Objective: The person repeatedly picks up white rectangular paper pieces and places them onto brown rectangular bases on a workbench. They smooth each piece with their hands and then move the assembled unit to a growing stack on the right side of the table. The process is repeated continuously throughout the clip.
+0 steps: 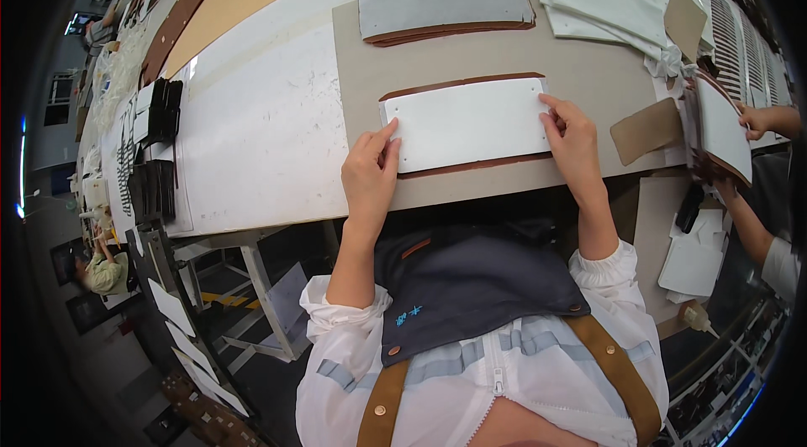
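A white rectangular sheet (471, 123) lies on a brown leather-like piece (471, 168), whose strips show along its far and near edges. At the sheet's left end is my left hand (370, 165), with index finger and thumb on its edge. My right hand (574, 140) grips the opposite end the same way, index finger by the far corner and thumb below it. Small dark dots mark the sheet near its ends. Beyond it rests a stack of brown pieces with a grey sheet (445, 5) on top. What lies under the fingertips is hidden.
A grey-beige board (366, 60) covers part of the white table (261, 127). Black folded pieces (154, 190) stand at the left edge. White cloths (601, 5) lie at the far right. Close by on the right, another person's hands (769, 121) hold a white-faced brown stack (723, 127).
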### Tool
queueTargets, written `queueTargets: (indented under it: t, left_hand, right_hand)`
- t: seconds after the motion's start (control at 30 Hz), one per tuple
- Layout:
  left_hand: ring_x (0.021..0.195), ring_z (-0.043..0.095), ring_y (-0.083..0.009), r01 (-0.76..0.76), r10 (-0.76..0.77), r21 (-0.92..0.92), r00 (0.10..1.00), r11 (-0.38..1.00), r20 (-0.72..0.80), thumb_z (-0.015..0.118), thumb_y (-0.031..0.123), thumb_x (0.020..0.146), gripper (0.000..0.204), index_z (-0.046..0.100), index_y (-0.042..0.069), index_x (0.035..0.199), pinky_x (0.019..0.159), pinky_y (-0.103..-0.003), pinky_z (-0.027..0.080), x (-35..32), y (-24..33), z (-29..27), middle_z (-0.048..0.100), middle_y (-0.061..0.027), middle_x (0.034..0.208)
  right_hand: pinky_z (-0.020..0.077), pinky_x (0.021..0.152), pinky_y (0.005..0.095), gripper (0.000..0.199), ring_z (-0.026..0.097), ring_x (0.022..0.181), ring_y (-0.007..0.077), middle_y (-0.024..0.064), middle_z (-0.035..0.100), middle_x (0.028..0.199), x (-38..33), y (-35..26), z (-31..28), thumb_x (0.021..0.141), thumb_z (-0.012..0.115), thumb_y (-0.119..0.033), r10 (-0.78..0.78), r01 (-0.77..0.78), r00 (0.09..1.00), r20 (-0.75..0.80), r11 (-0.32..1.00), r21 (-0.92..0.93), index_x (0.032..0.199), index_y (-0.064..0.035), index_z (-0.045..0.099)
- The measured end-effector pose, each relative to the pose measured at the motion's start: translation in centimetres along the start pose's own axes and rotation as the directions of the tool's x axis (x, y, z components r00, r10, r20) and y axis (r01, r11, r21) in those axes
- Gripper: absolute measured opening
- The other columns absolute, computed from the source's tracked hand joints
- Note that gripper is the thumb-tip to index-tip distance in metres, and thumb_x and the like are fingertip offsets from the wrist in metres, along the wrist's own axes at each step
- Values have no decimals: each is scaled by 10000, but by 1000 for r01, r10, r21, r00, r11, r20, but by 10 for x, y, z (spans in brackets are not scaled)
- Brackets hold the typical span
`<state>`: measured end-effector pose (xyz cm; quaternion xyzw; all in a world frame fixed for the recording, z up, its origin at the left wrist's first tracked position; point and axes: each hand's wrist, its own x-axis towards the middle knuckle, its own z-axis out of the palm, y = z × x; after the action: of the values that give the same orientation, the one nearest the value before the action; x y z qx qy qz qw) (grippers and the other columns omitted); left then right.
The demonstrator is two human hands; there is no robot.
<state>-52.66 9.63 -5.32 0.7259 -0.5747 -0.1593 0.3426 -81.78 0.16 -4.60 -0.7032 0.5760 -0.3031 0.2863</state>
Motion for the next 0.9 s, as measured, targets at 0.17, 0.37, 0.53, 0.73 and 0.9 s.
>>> queueTargets:
  t: [0.17,0.37,0.53,0.73,0.9]
  left_hand:
    - [627,543,-181,-48,47,38,999,998,19,706,78,938,286,736,81,1223,605,-322,472,2,-1,0,611,-61,795]
    - [672,600,-233,-126,121,125,992,984,47,709,91,934,290,707,82,1224,625,-363,503,3,-3,-1,624,-71,843]
    - [754,627,-247,-204,193,263,979,943,69,721,106,919,297,705,89,1215,647,-378,519,3,-1,-1,634,-66,887]
    - [866,563,-250,-326,320,454,943,830,92,736,118,905,314,718,114,1219,740,-377,502,6,-1,0,608,-55,878]
    - [980,516,-274,-238,255,490,966,839,33,751,131,898,367,718,182,1260,846,-414,462,-2,2,5,558,-80,1028]
  right_hand:
    - [505,715,358,280,593,717,238,143,622,836,0,4,1,918,666,3,-13,13,1000,-4,1000,3,1196,18,702]
    - [508,741,378,261,614,751,278,153,639,859,1,2,0,929,655,-14,-33,34,999,18,997,-62,1185,21,694]
    - [514,769,406,246,636,794,316,141,665,886,1,0,-1,919,660,-27,-120,118,993,-3,981,-155,1160,-10,709]
    - [482,774,406,278,592,826,285,79,661,878,7,7,-5,875,709,-48,-345,333,938,32,871,-361,1149,-81,742]
    - [435,826,396,342,554,886,243,39,609,874,2,13,-9,872,736,-91,-344,332,938,48,847,-415,1208,-152,747]
